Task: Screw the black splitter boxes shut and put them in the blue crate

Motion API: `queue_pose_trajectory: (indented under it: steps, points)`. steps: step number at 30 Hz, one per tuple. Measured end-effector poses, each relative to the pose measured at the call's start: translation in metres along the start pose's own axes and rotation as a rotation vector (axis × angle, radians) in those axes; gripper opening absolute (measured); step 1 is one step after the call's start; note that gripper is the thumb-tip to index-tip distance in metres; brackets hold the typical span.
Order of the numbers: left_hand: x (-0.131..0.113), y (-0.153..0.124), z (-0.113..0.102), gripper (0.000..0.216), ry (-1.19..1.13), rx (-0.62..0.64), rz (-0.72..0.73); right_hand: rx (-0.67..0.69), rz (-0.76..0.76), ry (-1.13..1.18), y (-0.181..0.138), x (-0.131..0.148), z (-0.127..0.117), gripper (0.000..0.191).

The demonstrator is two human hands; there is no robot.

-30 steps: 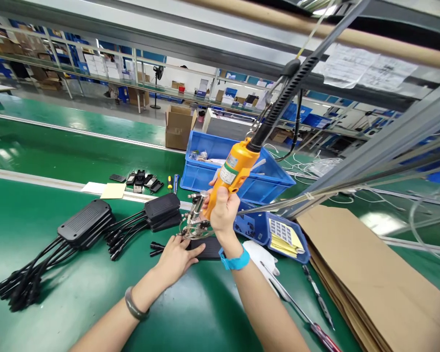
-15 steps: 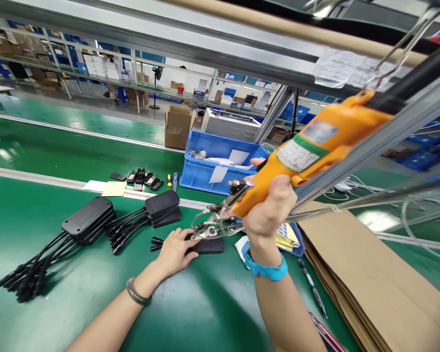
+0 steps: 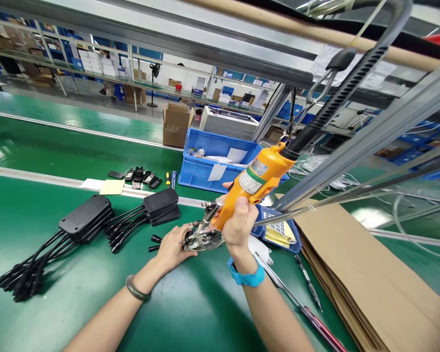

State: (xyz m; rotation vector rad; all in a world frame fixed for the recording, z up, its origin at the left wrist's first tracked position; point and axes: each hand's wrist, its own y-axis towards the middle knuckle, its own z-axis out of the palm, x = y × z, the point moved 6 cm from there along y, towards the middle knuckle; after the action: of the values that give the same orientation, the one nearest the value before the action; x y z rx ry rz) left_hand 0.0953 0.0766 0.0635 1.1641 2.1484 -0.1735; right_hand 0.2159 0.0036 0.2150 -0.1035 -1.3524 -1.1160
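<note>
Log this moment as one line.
left hand: at mostly hidden black box | right hand: gripping orange power tool | nearby: black box stacks, blue bin

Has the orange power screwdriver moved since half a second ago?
Yes. Judged against the blue crate, the orange power screwdriver has swung left in the view, toward the crate's middle.

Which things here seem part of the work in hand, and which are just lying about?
Seemingly part of it:
Orange tool, in the right hand
Black cable ends, beside the left hand
Stacked black boxes with cables, probably

Probably just lying about:
Yellow paper
Red-handled screwdriver
Flat cardboard
</note>
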Motion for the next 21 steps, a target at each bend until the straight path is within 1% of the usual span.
queue_pose_trajectory:
  steps: [2, 5, 7, 9, 10, 12, 14, 17, 19, 21]
  points:
    - [0.001, 0.0, 0.002, 0.076, -0.012, -0.02, 0.009, -0.018, -0.007, -0.032, -0.003, -0.002, -0.001, 0.037]
    - [0.002, 0.001, 0.004, 0.073, -0.033, -0.03, 0.004, -0.057, -0.035, -0.172, -0.008, -0.005, 0.0, 0.023]
    - [0.002, 0.001, 0.005, 0.061, -0.036, -0.006, -0.002, -0.067, -0.078, -0.266, -0.012, -0.006, 0.002, 0.019]
    - [0.003, 0.002, 0.007, 0.049, -0.031, 0.014, -0.008, -0.065, -0.115, -0.309, -0.015, -0.004, 0.006, 0.017]
    - [0.005, 0.002, 0.008, 0.046, -0.03, 0.014, -0.014, -0.062, -0.123, -0.313, -0.016, -0.004, 0.007, 0.017]
    - [0.008, 0.002, 0.009, 0.049, -0.037, -0.002, -0.019, -0.039, -0.113, -0.281, -0.018, -0.004, 0.009, 0.016]
    - [0.007, 0.001, 0.01, 0.053, -0.05, -0.013, 0.008, -0.014, -0.107, -0.224, -0.021, -0.003, 0.008, 0.014]
    - [-0.001, -0.002, 0.005, 0.057, -0.021, 0.014, 0.06, -0.033, -0.074, -0.124, -0.022, 0.0, -0.004, 0.019]
    - [-0.009, -0.005, -0.006, 0.062, 0.057, 0.027, 0.088, -0.074, -0.016, -0.025, -0.017, 0.007, -0.017, 0.028]
    - [-0.018, -0.006, -0.025, 0.064, 0.168, -0.012, 0.138, -0.107, 0.018, 0.066, -0.006, 0.022, -0.028, 0.034]
